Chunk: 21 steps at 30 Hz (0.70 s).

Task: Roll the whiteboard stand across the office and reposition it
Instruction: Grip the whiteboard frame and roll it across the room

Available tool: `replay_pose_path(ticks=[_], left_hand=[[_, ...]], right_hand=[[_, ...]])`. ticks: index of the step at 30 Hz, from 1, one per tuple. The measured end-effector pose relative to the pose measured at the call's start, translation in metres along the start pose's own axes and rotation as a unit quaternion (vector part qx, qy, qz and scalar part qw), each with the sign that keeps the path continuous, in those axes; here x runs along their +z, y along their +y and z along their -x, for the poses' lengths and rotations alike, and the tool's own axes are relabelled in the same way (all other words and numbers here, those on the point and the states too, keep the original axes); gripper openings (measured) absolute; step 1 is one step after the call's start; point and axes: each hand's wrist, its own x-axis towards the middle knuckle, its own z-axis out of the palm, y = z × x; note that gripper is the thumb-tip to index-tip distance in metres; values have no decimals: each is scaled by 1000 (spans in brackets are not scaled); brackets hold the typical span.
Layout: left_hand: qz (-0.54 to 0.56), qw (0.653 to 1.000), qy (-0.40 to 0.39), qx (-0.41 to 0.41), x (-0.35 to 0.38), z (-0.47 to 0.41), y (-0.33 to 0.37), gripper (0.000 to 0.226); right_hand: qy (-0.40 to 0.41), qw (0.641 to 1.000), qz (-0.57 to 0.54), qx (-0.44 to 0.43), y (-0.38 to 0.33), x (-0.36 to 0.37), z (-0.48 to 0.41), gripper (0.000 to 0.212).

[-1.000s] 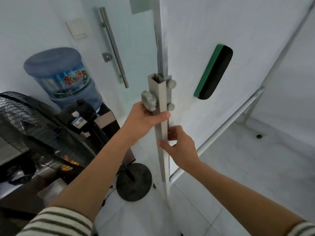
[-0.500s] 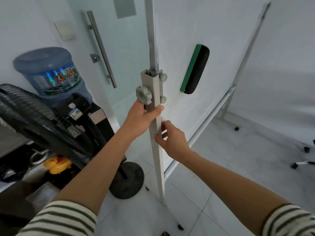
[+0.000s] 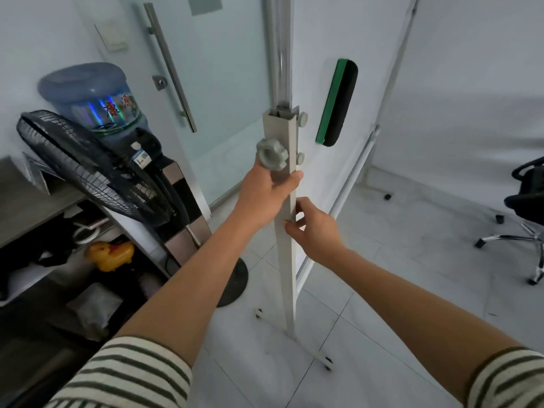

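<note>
Gripping the upright post [image 3: 285, 231] of the whiteboard stand [image 3: 294, 334], the person is wrapping the left hand [image 3: 266, 198] around it just under the grey knob [image 3: 271, 154], while the right hand [image 3: 315, 231] is pinching the post's edge slightly lower, probably to steer it. Standing on the tile floor [image 3: 412, 290] between the fan [image 3: 88, 166] and the office chair [image 3: 527, 201], the stand is being held low on the post, seemingly so its small wheels [image 3: 327, 361] are tracking without tipping.
</note>
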Motion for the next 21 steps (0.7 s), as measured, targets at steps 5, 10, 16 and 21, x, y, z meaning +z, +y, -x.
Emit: replay_pose_path(ticks=[5, 10, 16, 21], left_hand=[[-28, 999, 7, 33, 5, 46, 11, 46], [-52, 998, -4, 45, 2, 93, 14, 54], [-50, 996, 12, 68, -5, 167, 24, 55], [-55, 996, 14, 67, -19, 232, 33, 55]], right_hand=[[24, 1000, 6, 18, -7, 2, 53, 19], [55, 998, 7, 30, -24, 10, 112, 14], [58, 998, 8, 32, -49, 16, 185, 21], [44, 999, 8, 13, -68, 23, 245, 22]])
